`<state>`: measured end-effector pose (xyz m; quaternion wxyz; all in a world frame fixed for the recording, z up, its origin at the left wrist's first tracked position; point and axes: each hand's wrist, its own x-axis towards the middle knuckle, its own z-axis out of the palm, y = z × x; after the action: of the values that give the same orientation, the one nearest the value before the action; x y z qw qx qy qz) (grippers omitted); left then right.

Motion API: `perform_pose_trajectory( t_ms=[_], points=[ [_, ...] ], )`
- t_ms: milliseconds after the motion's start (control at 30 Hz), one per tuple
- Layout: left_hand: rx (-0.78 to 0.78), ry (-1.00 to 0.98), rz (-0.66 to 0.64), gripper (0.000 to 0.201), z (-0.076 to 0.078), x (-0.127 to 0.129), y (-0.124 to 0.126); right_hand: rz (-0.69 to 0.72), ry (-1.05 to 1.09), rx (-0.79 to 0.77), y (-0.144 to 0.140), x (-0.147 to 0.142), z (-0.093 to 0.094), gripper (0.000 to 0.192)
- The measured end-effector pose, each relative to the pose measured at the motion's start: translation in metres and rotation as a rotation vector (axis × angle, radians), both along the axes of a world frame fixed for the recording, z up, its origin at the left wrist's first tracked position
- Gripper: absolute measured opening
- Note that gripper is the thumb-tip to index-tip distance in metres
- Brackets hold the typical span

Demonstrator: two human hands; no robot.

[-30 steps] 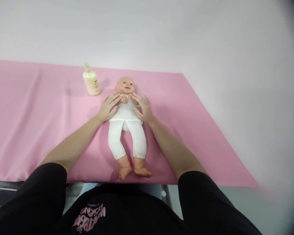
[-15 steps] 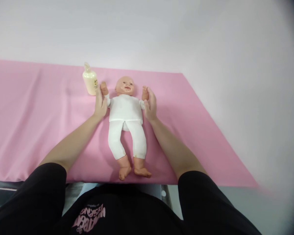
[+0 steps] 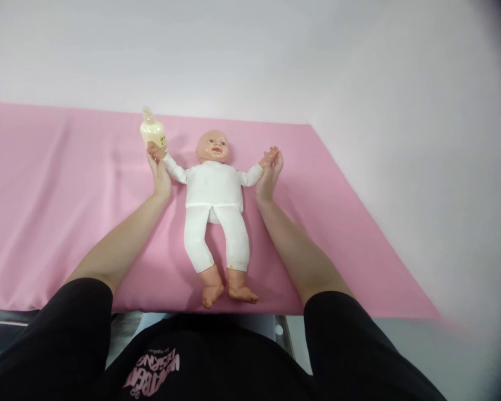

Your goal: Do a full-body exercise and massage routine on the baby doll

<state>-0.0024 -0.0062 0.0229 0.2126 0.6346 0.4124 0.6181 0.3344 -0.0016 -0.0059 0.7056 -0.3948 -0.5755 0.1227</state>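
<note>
on the sheet (image 3: 338, 245), the doll (image 3: 214, 186) is flanked by left hand (image 3: 162, 178) and right hand (image 3: 268, 181), the bottle (image 3: 153, 131) placed behind the left.

Arms (image 3: 122, 238) stretched forward; left hand (image 3: 161, 179), right hand (image 3: 268, 181) well apart, fingers (image 3: 279, 162) pointing away from body.

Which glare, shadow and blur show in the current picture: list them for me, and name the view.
Head view: small bright glints on the doll and the bottle; head view: a soft shadow on the pink sheet, left of the doll's legs in the picture; head view: the sheet's near right corner smears, and the picture's upper right corner is dark and blurred.
</note>
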Motion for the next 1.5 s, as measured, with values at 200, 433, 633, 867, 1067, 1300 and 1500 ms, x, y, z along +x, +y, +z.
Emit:
perform_pose_trajectory(
  t_ms=[200,433,633,867,1067,1300,1500],
  points=[
    [0.115,0.177,-0.007,0.077,-0.001,0.008,-0.015,0.036,-0.296,0.096,-0.032,-0.02,0.021,0.064],
    [0.197,0.549,-0.099,0.078,0.004,0.014,-0.03,0.089,-0.63,0.09,-0.056,-0.03,0.036,0.056],
    [0.211,0.736,-0.194,0.069,0.01,0.02,-0.037,0.195,-0.744,0.05,-0.06,-0.032,0.04,0.053],
    [0.158,0.802,-0.232,0.067,0.011,0.021,-0.038,0.198,-0.778,0.031,-0.06,-0.032,0.04,0.05],
    [0.164,0.8,-0.227,0.068,0.01,0.022,-0.038,0.188,-0.785,0.043,-0.059,-0.032,0.038,0.049],
    [0.183,0.563,-0.122,0.077,-0.002,0.015,-0.026,0.114,-0.546,0.12,-0.052,-0.029,0.031,0.053],
    [0.121,0.118,-0.039,0.083,-0.011,0.007,-0.009,0.132,-0.206,0.098,-0.031,-0.022,0.019,0.068]
  ],
)
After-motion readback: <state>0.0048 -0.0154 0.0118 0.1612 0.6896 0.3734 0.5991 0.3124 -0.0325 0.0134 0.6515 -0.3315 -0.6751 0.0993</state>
